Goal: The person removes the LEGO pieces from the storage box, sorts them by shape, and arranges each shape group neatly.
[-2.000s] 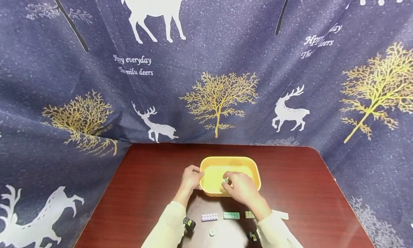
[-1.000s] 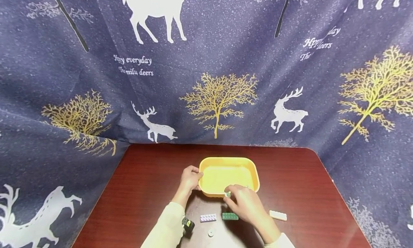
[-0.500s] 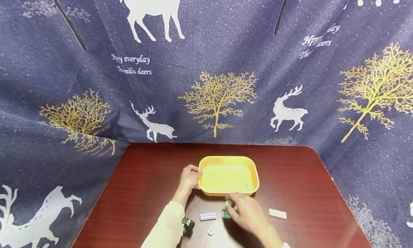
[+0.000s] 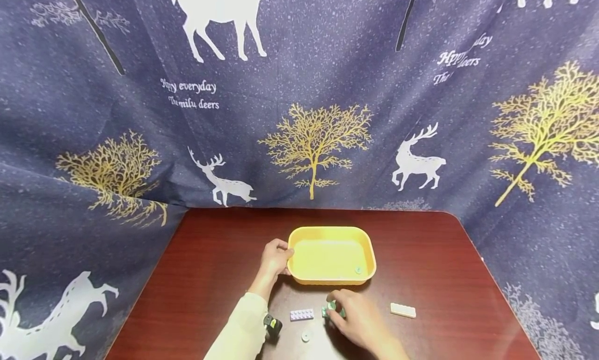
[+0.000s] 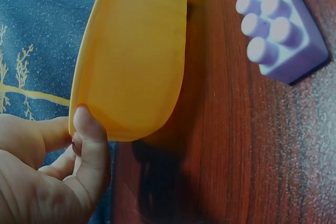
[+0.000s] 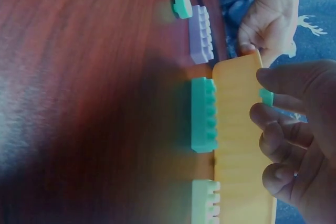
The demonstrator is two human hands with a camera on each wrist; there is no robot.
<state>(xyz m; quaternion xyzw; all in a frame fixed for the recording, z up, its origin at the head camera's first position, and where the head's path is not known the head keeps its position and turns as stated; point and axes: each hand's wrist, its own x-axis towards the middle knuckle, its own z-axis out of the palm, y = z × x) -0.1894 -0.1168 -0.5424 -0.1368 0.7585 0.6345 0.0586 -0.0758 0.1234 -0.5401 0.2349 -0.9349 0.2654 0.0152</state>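
My left hand (image 4: 276,257) grips the left end of a yellow plastic basin (image 4: 292,235), with the thumb over its rim in the left wrist view. My right hand (image 4: 357,318) pinches a small round green toy piece (image 4: 331,306) between thumb and fingers. The piece overlaps the green building brick (image 4: 324,312) in the head view. That green brick (image 6: 202,115) lies studs up between a purple brick (image 4: 301,315) and a pale yellow-green brick (image 6: 199,203), which my right hand hides in the head view. Another small round green piece (image 4: 358,270) lies inside the basin.
A cream brick (image 4: 403,310) lies to the right of my right hand. Nearer me on the reddish-brown table (image 4: 210,235) is a loose round piece (image 4: 305,337). A dark blue printed cloth (image 4: 299,157) hangs behind and beside the table.
My right hand has moved out of the basin and back toward me, over the green brick, still pinching the round piece. The piece in the basin has come into view. My left hand stays put.
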